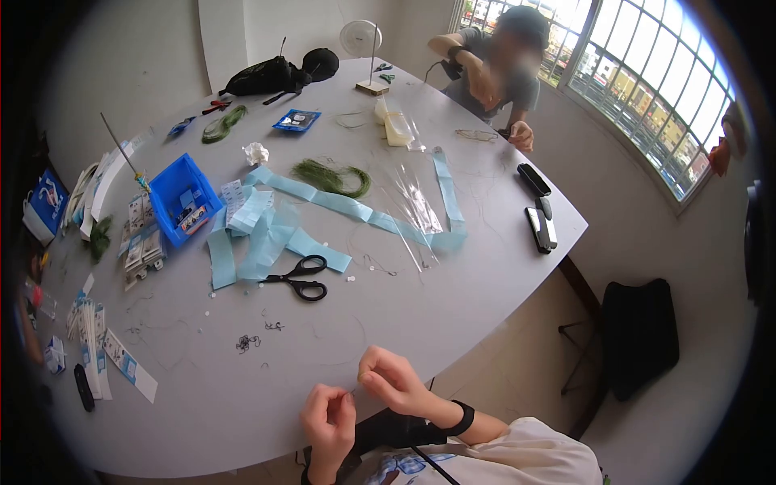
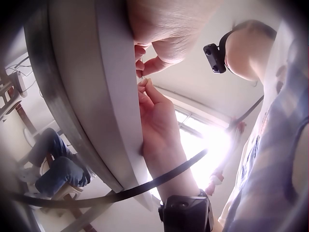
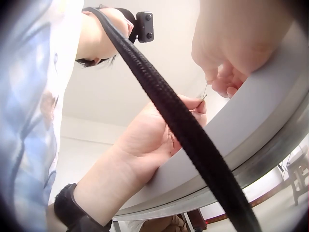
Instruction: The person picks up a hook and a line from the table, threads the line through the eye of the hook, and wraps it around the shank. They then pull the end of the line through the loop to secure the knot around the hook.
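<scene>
We pinch a tiny dark piece [image 3: 204, 97] in our left hand [image 1: 327, 420], a thin strand [image 3: 207, 88] in our right hand [image 1: 396, 381], at the bench [image 1: 453, 299] edge.

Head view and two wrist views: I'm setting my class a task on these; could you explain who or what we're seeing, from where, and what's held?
There is no robot here: these are somebody's bare left hand and right hand. The head view comes from a head camera, looking forward and down. Each wrist view comes from a camera worn on that wrist, showing the fingers close up beside the table. On it lie black scissors, pale blue strips, green strands and a blue bin, among other things; another person is across it. Both hands seem to pinch a thin strand, too fine to identify.
</scene>
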Motion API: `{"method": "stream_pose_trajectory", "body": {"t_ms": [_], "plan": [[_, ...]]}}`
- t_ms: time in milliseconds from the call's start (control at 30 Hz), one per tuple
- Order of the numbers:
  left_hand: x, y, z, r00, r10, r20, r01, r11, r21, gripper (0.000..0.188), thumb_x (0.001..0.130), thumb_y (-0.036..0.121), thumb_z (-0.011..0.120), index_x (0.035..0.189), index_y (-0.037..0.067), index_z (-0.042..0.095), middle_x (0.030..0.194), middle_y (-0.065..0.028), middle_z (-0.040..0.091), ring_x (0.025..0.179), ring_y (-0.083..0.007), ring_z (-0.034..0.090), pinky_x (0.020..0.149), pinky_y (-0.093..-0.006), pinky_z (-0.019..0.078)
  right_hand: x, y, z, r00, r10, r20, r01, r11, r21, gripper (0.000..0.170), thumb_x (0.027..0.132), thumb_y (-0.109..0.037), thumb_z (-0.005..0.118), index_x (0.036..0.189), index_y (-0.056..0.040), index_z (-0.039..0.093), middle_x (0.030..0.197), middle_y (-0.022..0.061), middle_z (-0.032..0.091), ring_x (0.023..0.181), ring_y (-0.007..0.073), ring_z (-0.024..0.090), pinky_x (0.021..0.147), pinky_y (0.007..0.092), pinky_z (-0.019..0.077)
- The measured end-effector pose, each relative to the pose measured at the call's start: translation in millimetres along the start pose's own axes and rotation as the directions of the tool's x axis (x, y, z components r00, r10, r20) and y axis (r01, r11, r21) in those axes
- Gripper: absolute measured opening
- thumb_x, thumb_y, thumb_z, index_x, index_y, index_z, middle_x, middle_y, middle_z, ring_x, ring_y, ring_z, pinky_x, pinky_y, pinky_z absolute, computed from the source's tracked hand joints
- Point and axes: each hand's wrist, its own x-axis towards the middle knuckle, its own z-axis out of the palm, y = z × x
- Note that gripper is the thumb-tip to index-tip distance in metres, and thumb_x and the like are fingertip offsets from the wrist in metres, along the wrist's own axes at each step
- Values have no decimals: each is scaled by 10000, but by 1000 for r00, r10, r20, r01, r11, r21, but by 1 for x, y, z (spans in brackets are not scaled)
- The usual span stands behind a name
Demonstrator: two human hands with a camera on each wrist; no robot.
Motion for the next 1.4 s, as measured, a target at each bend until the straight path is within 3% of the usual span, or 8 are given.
{"method": "stream_pose_trajectory", "body": {"t_ms": [633,833,1033,1167,1233,1267,1333,1400], "plan": [[1,2,0,1000,-14,28,13,1000,18,116,829,28,531,729,18,474,636,23,420,544,-34,371,473,-193,265,0,1,0,998,-62,8,62,997,-42,104,890,-79,489,825,1,475,770,38,469,645,88,412,568,213,356],[0,2,2,999,-40,2,40,999,-9,111,855,32,501,753,18,458,654,32,386,560,-29,344,485,-191,250,0,0,-2,999,27,44,-32,991,130,78,899,-48,446,833,-9,458,827,41,453,662,90,431,588,221,383],[2,1,4,999,-55,-2,54,998,-30,128,865,56,500,752,19,453,670,30,387,573,-29,348,498,-193,256,2,5,-1,1000,24,18,-26,992,121,87,899,-88,476,864,-8,478,836,39,475,655,78,449,564,212,373],[0,-2,5,998,-51,-23,50,997,-53,136,870,75,504,758,21,448,677,26,401,592,-37,373,517,-193,278,5,0,0,999,-50,-9,50,999,1,115,898,-115,489,932,-8,511,882,35,494,657,79,455,567,216,379],[-2,-4,3,998,-59,-18,58,996,-63,138,873,84,504,763,20,449,679,25,404,597,-38,376,526,-192,285,6,-8,3,1000,-17,16,19,996,-92,162,895,-146,507,988,-17,538,909,32,509,656,83,459,568,219,380],[-1,-4,2,997,-78,-8,78,995,-58,140,875,92,505,769,19,450,681,24,408,602,-40,379,535,-191,291,6,-8,2,999,-22,23,24,995,-101,162,895,-146,507,988,-17,538,909,32,509,656,83,459,568,219,380],[1,-5,4,998,-49,-32,46,995,-91,130,855,73,527,757,17,464,680,9,424,571,-54,383,504,-201,293,7,-9,0,985,45,164,-9,977,-212,175,877,-143,547,1000,-18,547,982,68,528,822,136,521,662,234,432],[-1,-2,3,998,-29,-55,23,994,-111,122,836,54,550,746,14,478,678,-5,440,541,-68,387,474,-210,294,6,-7,4,989,39,141,-15,985,-171,138,870,-139,561,919,-10,574,909,64,547,774,140,522,636,247,422]]}}
